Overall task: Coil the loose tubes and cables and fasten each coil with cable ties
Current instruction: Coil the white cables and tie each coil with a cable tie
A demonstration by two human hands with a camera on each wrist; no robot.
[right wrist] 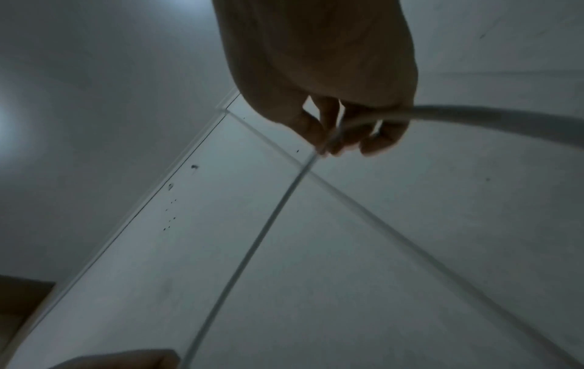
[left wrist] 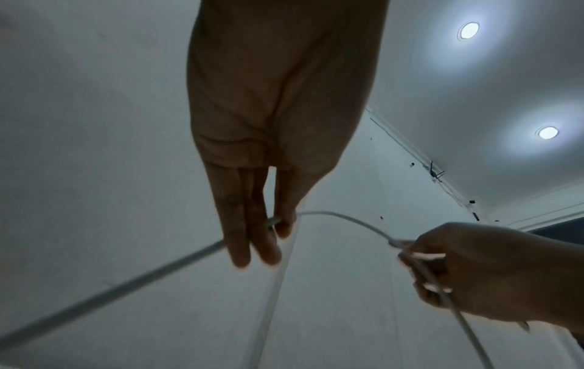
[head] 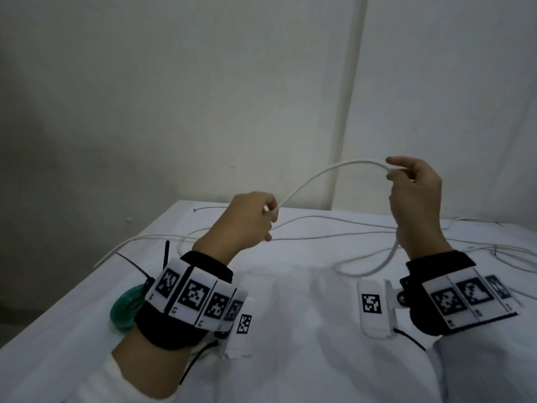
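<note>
A white cable [head: 316, 175] arches in the air between both hands above the white table [head: 290, 286]. My left hand [head: 268, 212] pinches the cable near its end; the left wrist view shows the thumb and fingers [left wrist: 278, 224] closed on the white cable [left wrist: 347, 219]. My right hand [head: 392, 173], raised higher, pinches the cable at thumb and fingertips. From there the cable drops behind the palm and loops onto the table. In the right wrist view the white cable [right wrist: 474, 117] runs through the fingers [right wrist: 335, 139].
More loose white cable [head: 334, 222] trails across the back of the table. A coiled green tube [head: 126, 305] with black cable ties [head: 136, 267] lies at the left, behind my left wrist. The table's left edge runs diagonally; a wall stands behind.
</note>
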